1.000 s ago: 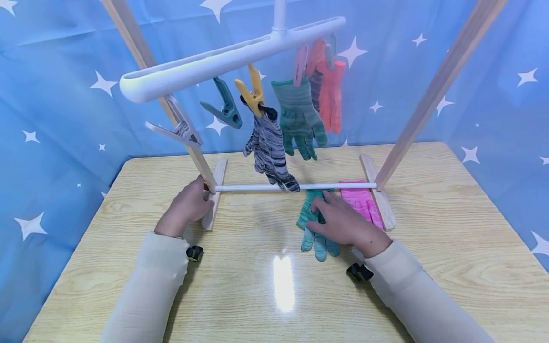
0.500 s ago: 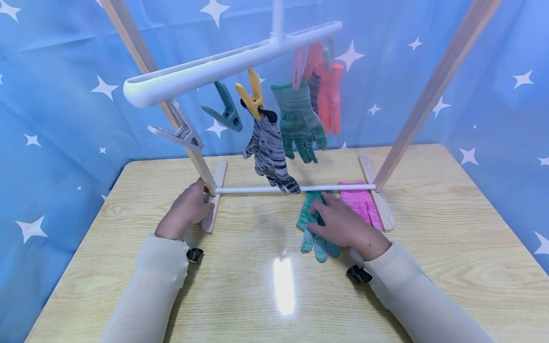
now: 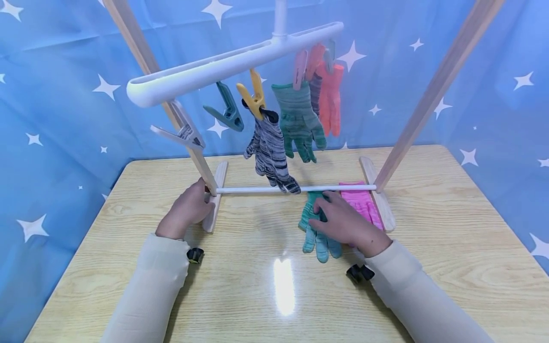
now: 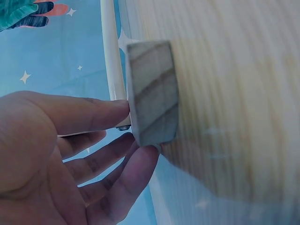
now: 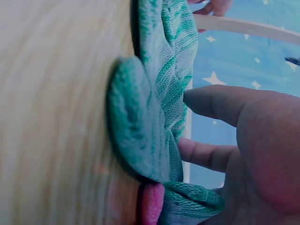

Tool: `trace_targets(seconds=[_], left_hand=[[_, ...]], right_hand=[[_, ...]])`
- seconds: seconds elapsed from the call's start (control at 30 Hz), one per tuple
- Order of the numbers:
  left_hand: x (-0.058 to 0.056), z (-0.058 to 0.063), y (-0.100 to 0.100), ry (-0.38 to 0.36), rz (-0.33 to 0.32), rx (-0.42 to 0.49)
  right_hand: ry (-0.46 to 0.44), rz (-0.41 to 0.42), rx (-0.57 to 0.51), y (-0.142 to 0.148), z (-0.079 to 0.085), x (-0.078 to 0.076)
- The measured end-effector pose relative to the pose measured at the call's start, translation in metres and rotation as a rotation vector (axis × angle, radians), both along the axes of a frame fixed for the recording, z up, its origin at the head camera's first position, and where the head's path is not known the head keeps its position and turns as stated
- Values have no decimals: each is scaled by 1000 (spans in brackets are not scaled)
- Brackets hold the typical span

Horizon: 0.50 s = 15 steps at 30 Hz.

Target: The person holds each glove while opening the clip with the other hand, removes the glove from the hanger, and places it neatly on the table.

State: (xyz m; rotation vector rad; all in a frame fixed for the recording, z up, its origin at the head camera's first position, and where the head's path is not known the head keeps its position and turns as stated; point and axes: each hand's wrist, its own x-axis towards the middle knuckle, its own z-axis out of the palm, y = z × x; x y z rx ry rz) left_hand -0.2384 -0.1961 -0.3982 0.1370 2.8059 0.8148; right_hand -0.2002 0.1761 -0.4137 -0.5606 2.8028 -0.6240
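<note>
A wooden stand's left foot [image 3: 213, 215] is gripped by my left hand [image 3: 186, 209]. In the left wrist view the thumb presses one face of the foot's end [image 4: 153, 93], with fingers round its far side. My right hand [image 3: 343, 221] rests on a green striped glove [image 3: 321, 248] lying flat on the table. Seen in the right wrist view, the thumb and a finger touch the upper side of the glove [image 5: 176, 65] without curling round it. A pink glove [image 3: 358, 200] lies partly under the right hand, beside the stand's right foot [image 3: 377, 195].
Over the table hangs a white hanger [image 3: 240, 56] with several clothespins. From it hang a grey-black glove [image 3: 270, 147] in a yellow clothespin [image 3: 254, 95], a green glove [image 3: 300, 119] and a coral one [image 3: 330, 100]. A white crossbar [image 3: 257, 189] joins the stand's wooden posts.
Both hands keep their places on the stand and the green glove. The hanger shifts only slightly in the head view.
</note>
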Motion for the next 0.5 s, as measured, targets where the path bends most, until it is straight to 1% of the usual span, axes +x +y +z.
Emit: trace_targets(seconds=[0.13, 0.5], left_hand=[[-1, 0, 0, -11, 9, 6], [-1, -2, -3, -14, -2, 14]], right_hand=[[-31, -10, -15, 2, 0, -2], [2, 13, -6, -1, 1, -3]])
